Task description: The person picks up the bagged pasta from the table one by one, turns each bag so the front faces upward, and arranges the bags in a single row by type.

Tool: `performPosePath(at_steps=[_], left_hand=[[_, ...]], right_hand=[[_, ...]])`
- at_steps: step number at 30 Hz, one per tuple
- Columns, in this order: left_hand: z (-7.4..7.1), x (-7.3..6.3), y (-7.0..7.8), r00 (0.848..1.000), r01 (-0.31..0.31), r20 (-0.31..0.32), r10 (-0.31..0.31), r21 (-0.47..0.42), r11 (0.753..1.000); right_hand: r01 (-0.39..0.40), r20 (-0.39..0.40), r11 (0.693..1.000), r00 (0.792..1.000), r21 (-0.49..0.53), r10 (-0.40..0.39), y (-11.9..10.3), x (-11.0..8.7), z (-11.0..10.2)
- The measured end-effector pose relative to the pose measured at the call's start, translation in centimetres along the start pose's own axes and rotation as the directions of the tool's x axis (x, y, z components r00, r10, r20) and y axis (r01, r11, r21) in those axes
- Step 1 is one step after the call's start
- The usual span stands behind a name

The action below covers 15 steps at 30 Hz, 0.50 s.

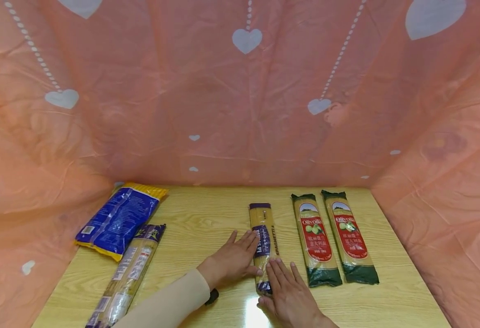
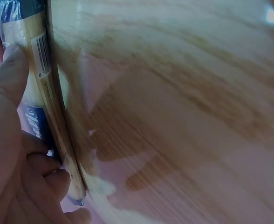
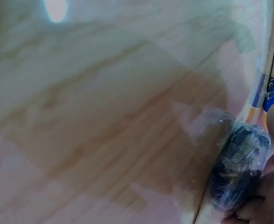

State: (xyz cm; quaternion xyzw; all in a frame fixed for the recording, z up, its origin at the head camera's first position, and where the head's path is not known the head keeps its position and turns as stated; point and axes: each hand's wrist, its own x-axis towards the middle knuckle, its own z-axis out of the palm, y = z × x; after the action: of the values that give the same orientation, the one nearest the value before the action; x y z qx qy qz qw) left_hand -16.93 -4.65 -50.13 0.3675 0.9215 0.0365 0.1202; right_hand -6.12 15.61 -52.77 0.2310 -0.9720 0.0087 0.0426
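Observation:
A spaghetti packet [image 1: 268,243] with purple ends and a purple label lies lengthwise on the table in the head view. My left hand [image 1: 232,256] rests against its left side, fingers extended toward the label and thumb near the lower end. At the lower right, my right hand [image 1: 291,294] touches the packet with straight fingers, its thumb by the near end. The left wrist view shows the packet's barcoded side [image 2: 43,58] beside the thumb and fingers. In the right wrist view, the crinkled dark end [image 3: 239,168] sits by the right fingers.
Two Olivoila pasta packets, an inner one [image 1: 315,241] and an outer one [image 1: 349,239], lie to the right. At left, a blue and yellow bag [image 1: 121,221] overlaps clear pasta packaging [image 1: 127,278]. A pink curtain [image 1: 240,114] encloses the wooden table [image 1: 207,214].

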Motion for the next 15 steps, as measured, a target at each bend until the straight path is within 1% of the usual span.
performPosePath(at_steps=[4, 7, 11, 15], left_hand=[[0.1, 0.3, 0.0, 1.000, -0.007, 0.002, 0.007, 0.031, 1.000], [0.2, 0.8, 0.0, 1.000, -0.008, 0.000, 0.008, 0.050, 0.999], [0.2, 1.5, 0.0, 1.000, -0.011, 0.000, 0.011, 0.055, 0.998], [-0.1, 2.1, 0.3, 1.000, -0.014, 0.004, 0.014, 0.054, 0.998]], right_hand=[[-0.002, 0.010, 1.000, 1.000, 0.014, 0.002, 0.2, 0.1, 0.1], [-0.008, 0.000, 1.000, 1.000, 0.023, 0.008, 0.4, 0.3, 0.1], [-0.022, -0.014, 1.000, 1.000, 0.018, 0.022, 0.9, 0.3, 0.1], [-0.051, 0.010, 0.998, 0.999, 0.033, 0.051, 1.3, 0.3, -0.1]])
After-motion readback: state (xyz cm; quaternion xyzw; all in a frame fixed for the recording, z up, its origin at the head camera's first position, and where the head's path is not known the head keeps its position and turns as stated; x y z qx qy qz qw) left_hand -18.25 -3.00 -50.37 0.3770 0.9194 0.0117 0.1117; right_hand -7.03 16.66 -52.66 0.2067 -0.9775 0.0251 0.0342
